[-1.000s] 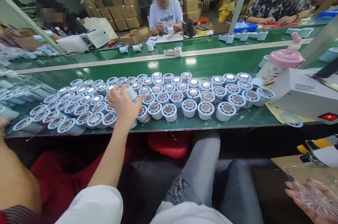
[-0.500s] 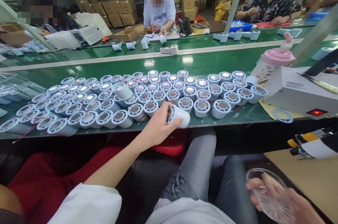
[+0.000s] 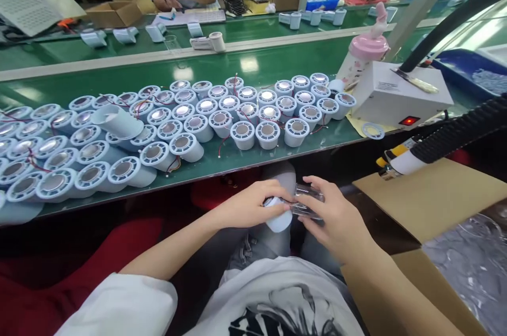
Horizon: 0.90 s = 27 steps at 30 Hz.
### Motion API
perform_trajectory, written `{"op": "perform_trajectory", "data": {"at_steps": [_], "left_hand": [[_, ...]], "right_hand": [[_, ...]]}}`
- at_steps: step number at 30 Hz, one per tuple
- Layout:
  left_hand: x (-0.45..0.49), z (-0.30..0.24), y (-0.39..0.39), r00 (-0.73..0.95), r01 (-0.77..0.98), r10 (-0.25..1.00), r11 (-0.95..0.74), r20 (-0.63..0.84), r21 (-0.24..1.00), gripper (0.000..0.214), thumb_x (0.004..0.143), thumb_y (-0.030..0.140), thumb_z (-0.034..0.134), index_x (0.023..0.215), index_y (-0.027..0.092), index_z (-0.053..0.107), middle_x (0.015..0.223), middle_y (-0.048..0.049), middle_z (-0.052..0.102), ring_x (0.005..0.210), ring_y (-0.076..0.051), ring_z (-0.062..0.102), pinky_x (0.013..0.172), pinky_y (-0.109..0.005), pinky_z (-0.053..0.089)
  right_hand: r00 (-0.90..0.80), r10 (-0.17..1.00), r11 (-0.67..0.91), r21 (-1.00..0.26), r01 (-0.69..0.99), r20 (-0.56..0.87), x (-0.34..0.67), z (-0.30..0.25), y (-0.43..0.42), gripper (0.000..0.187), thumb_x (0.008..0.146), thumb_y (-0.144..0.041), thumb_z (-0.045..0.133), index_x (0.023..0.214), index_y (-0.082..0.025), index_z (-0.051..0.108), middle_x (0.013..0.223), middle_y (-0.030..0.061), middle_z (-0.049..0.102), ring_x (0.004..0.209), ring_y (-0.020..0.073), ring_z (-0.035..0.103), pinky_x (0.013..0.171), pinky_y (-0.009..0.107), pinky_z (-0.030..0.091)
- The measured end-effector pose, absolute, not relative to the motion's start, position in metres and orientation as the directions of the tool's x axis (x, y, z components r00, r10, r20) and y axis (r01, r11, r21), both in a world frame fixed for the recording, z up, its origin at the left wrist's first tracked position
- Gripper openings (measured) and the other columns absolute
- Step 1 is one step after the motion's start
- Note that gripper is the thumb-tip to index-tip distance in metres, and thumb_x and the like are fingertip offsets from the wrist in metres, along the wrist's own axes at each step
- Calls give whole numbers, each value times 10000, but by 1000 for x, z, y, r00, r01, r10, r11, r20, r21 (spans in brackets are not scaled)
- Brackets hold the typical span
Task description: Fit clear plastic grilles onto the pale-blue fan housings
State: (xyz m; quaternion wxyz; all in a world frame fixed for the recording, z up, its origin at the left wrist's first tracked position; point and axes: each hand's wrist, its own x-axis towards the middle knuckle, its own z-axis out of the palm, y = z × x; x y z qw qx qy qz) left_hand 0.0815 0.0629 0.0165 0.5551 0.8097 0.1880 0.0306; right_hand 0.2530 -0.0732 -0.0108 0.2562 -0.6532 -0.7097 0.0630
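Over my lap, my left hand (image 3: 249, 204) is closed on a white cylindrical part (image 3: 278, 220). My right hand (image 3: 332, 214) is closed on a clear plastic piece (image 3: 309, 199) and holds it against the end of that cylinder. Several more white cylinders (image 3: 241, 134) with round metal centres and red wires lie in rows on the green belt (image 3: 253, 69) just beyond my hands. One cylinder (image 3: 116, 122) lies tipped on its side on top of the rows at the left.
A white box with a red light (image 3: 396, 98) and a pink-capped bottle (image 3: 362, 58) stand at the right. A cardboard box (image 3: 435, 198) beside my right arm holds clear plastic pieces (image 3: 471, 262). Black hoses (image 3: 463, 130) cross above it. Other people work across the belt.
My left hand carried a cylinder from the belt's edge down to my lap. My right hand brought the clear piece in from the right and set it against the cylinder. The view tilted down.
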Motion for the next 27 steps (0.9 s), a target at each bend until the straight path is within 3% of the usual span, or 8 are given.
{"op": "perform_trajectory", "data": {"at_steps": [5, 8, 12, 17, 19, 22, 24, 27], "left_hand": [[80, 8, 55, 891, 212, 453, -382, -17, 900, 359, 747, 389, 749, 1048, 210, 671, 994, -44, 597, 932, -184, 580, 887, -315, 455], [80, -7, 53, 877, 164, 479, -374, 38, 913, 582, 605, 430, 844, 1125, 242, 665, 1041, -60, 578, 956, -210, 582, 893, -359, 481], [80, -19, 51, 899, 107, 432, -375, 72, 921, 658, 573, 404, 866, 1185, 280, 658, 1245, -104, 567, 1172, -291, 534, 1008, -439, 432], [81, -15, 46, 906, 114, 415, -61, -78, 992, 708, 660, 316, 824, 1307, 241, 546, 1252, -115, 605, 1108, -261, 603, 904, -375, 517], [81, -12, 44, 892, 114, 429, 93, -143, 989, 700, 673, 297, 814, 1305, 217, 523, 1208, -113, 612, 1039, -232, 628, 870, -359, 535], [81, -8, 42, 882, 157, 401, 243, -247, 957, 711, 712, 336, 781, 1340, 224, 467, 1120, -100, 623, 888, -193, 648, 702, -307, 565], [80, -5, 41, 881, 198, 384, 228, -275, 953, 741, 714, 360, 776, 1368, 238, 450, 1075, -89, 629, 813, -173, 637, 626, -271, 549], [80, 0, 42, 894, 183, 393, 122, -217, 975, 795, 677, 338, 811, 1385, 250, 460, 1126, -91, 632, 899, -194, 638, 741, -301, 551]], "right_hand": [[44, 998, 9, -743, 669, 52, 257, -5, -77, 86, 776, -201, 689, 769, -219, 605, 1214, 80, 546, 1069, 275, 580, 805, 388, 532], [75, 997, -60, -894, 445, -30, 260, 0, -77, 212, 877, -337, 602, 710, -208, 627, 1108, 86, 575, 1033, 249, 596, 812, 351, 521], [205, 968, -181, -969, 168, -145, 266, 0, -73, 308, 837, -367, 657, 586, -192, 625, 1006, 96, 634, 1002, 262, 612, 749, 322, 530], [220, 960, -151, -980, -127, -176, 274, -5, -71, 192, 764, -356, 757, 642, -217, 705, 1053, 79, 705, 1065, 285, 628, 802, 368, 556], [175, 980, -90, -995, -31, -94, 275, -6, -74, 128, 722, -310, 801, 824, -250, 754, 1179, 72, 681, 1164, 304, 585, 890, 413, 541], [105, 994, -23, -966, 256, 4, 276, -6, -81, 433, 698, -248, 828, 1112, -274, 706, 1298, 72, 623, 1165, 300, 591, 1025, 471, 461], [104, 995, -29, -951, 307, 3, 276, -7, -86, 530, 733, -269, 806, 1234, -268, 634, 1284, 82, 632, 1099, 291, 629, 1010, 480, 477], [109, 994, -50, -971, 233, -25, 277, -8, -90, 521, 759, -294, 791, 1246, -271, 608, 1244, 70, 651, 1114, 284, 618, 972, 439, 519]]}}
